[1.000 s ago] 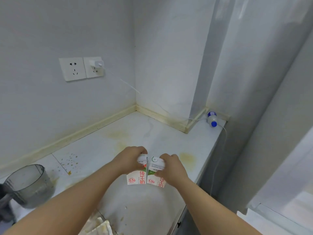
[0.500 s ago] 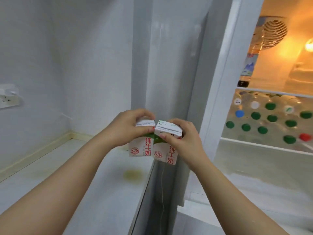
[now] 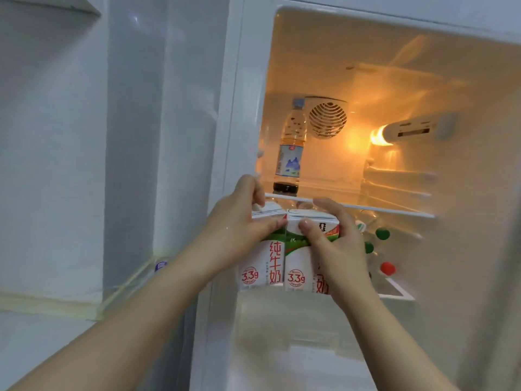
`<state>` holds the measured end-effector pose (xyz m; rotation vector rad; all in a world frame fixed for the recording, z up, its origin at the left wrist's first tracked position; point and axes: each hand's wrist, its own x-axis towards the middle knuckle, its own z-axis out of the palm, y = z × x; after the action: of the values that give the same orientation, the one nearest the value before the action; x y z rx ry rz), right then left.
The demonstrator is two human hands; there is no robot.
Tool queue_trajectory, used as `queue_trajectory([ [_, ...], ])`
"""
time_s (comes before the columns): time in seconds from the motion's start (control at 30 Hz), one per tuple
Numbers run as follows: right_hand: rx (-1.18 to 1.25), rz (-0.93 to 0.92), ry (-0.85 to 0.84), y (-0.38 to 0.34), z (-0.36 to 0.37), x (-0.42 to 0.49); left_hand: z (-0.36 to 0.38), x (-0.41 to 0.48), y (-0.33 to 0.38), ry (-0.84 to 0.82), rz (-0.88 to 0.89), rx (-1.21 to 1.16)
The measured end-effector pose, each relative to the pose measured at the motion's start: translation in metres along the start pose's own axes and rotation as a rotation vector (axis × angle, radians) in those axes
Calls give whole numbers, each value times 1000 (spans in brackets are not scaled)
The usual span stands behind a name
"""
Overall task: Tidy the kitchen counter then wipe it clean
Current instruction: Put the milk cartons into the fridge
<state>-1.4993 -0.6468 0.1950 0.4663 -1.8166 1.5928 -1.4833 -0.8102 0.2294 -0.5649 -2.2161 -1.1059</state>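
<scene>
**Two milk cartons brought up to the open fridge**

Since a second ago: both cartons are off the tabletop (image 3: 42, 348) and are now held in the air at the mouth of the open fridge (image 3: 239, 108), which is lit inside.

Left hand (image 3: 239, 221): fingers wrapped over the top of the left milk carton (image 3: 262, 266).

Right hand (image 3: 335, 249): fingers clasped round the right milk carton (image 3: 298, 275), thumb on its front.

Cartons upright, side by side, touching, just below the front edge of the glass shelf (image 3: 366, 207). A water bottle (image 3: 291, 148) stands upright on that shelf. Green and red caps (image 3: 382, 233) show on the level beneath.
</scene>
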Motion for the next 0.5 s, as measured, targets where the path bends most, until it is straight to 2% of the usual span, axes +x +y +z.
queue_trajectory([
  [0.2,-75,-54,86,14,-62,63,65,67,36,32,99,-16],
  [0.33,-133,-128,134,15,-80,111,86,111,49,81,152,-93],
  [0.5,-149,-170,203,21,-88,162,106,164,56,145,215,-42],
])
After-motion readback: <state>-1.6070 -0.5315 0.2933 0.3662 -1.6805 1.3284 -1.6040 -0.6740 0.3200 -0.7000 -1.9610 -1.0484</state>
